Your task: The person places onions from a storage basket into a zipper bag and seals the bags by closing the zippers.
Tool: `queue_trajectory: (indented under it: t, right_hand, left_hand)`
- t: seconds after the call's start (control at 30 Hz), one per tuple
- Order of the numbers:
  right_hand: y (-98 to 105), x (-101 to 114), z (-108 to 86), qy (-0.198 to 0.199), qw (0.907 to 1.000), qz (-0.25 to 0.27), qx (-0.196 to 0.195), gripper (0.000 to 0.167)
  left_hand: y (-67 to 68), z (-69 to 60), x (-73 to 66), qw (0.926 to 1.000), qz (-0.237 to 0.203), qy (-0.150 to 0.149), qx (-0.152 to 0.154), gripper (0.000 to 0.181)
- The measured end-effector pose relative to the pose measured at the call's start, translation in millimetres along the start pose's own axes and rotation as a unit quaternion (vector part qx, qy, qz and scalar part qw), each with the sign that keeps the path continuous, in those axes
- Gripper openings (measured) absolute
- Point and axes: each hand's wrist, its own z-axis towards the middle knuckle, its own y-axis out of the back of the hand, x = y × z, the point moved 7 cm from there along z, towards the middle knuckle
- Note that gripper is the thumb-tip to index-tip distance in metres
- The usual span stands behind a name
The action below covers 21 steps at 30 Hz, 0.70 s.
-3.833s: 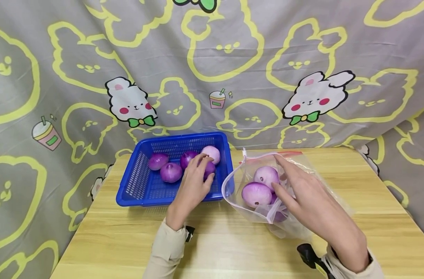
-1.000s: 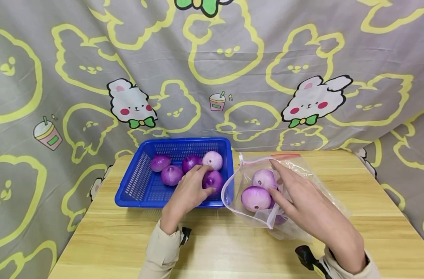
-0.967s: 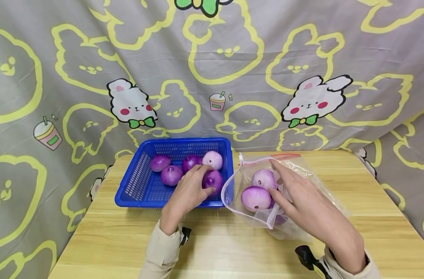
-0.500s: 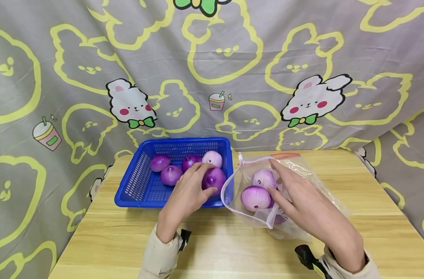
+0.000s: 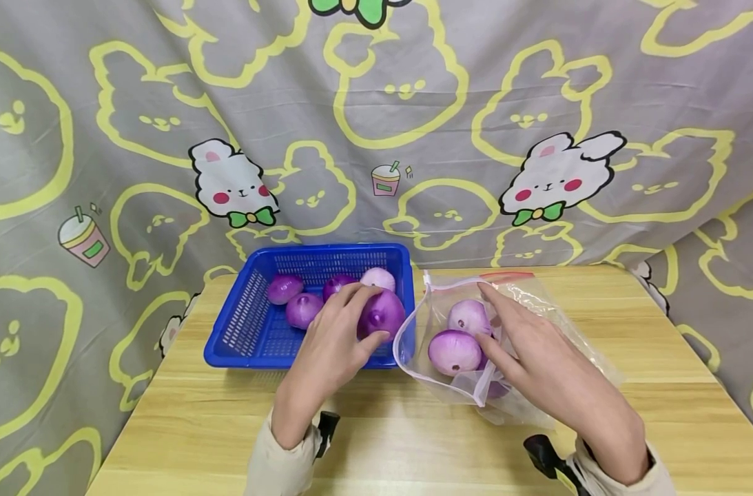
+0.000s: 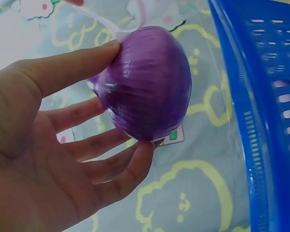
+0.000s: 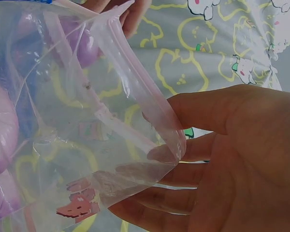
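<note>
My left hand (image 5: pixel 335 337) grips a purple onion (image 5: pixel 382 315) by thumb and fingertips, raised at the right end of the blue basket (image 5: pixel 227 358). In the left wrist view, thumb and fingers of the left hand (image 6: pixel 63 140) lie on opposite sides of the onion (image 6: pixel 150 84). My right hand (image 5: pixel 550 358) holds the mouth of a clear zip bag (image 5: pixel 435 386), which gapes towards the basket. In the right wrist view, the right hand (image 7: pixel 222 154) has the bag's edge (image 7: pixel 150 92) between thumb and fingers. Inside the bag lie several onions (image 5: pixel 455 353), the lower ones partly hidden.
Several more onions (image 5: pixel 304 311) lie in the basket, one paler onion (image 5: pixel 378 278) at its back right corner. Basket and bag stand close together on a wooden table (image 5: pixel 227 427). A patterned grey cloth (image 5: pixel 364 227) hangs right behind the basket.
My left hand has taken hold of the onion at the basket's right end and raised it slightly. The right hand and the bag have stayed nearly still.
</note>
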Motion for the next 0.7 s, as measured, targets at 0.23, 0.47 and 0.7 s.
queue_trajectory:
  t: [0.23,0.47,0.7]
  right_hand:
    - [-1,1,1.1,0.007,1.0000,-0.002,-0.002,0.065]
    - [-1,2,1.4,0.004,1.0000,-0.001,0.000,0.065]
    - [-2,2,0.4,0.004,1.0000,-0.004,-0.003,0.065]
  left_hand:
    - [7.7,-3.5,-6.9,0.9997,0.008,-0.013,-0.020,0.060]
    - [20.8,-8.7,-10.8,0.9995,0.007,-0.007,-0.030,0.060]
    - [33.9,-14.5,-21.8,0.9994,-0.008,-0.010,-0.032,0.061]
